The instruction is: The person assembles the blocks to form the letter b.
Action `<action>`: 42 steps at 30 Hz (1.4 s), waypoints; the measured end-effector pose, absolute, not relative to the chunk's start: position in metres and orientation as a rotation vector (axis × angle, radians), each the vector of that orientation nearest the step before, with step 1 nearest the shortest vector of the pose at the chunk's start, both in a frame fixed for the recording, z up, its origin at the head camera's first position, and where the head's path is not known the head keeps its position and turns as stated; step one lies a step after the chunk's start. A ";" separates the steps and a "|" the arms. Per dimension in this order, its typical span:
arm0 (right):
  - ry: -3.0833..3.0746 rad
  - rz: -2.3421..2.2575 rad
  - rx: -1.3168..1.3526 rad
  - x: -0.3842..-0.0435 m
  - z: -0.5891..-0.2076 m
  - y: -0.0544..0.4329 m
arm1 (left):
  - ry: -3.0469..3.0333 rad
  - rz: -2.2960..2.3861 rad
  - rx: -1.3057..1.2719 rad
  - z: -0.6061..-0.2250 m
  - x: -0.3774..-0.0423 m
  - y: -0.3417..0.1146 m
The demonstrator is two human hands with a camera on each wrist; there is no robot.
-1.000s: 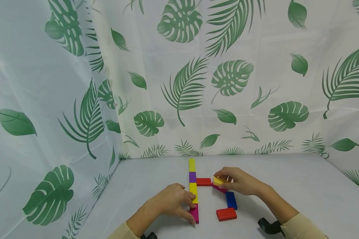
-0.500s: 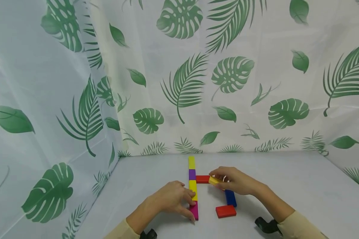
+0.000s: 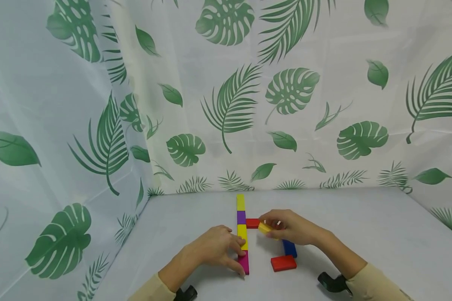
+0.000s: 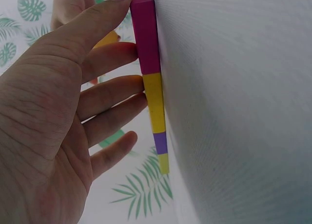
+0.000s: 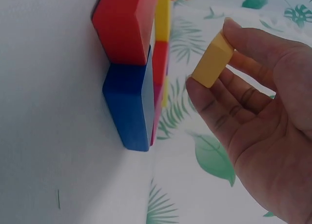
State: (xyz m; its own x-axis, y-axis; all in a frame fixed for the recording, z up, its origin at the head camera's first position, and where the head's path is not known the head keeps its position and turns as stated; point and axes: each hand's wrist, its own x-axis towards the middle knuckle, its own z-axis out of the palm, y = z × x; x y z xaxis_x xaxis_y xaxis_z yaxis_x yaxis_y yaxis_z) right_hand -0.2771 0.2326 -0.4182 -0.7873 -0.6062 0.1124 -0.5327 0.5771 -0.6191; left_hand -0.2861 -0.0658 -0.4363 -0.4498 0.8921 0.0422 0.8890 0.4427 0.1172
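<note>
My right hand pinches a yellow block between thumb and fingertips, held above the table. Stretched alongside a straight column of blocks, my left hand touches the near magenta block and the yellow block with its fingertips. A purple block and another yellow block continue that column away from me. Off its right side lies a red block. A blue block and a nearer red block lie right of the column. The right hand hides a second magenta block in the head view.
The blocks lie on a white table. A leaf-printed curtain hangs behind it and along the left side. Black wrist mounts show beside the sleeves.
My right hand has moved slightly left with the yellow block, away from the slanted magenta block and toward the far red block. The left hand stays at the column. The head view tilts slightly.
</note>
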 end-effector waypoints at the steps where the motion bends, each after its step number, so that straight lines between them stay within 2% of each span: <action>1: 2.683 -1.004 -0.977 -0.276 -0.418 0.232 | 2.647 0.187 1.640 -0.436 -0.286 -0.066; 42: 2.534 -0.969 -1.020 -0.265 -0.428 0.202 | 2.636 0.200 1.726 -0.438 -0.286 -0.068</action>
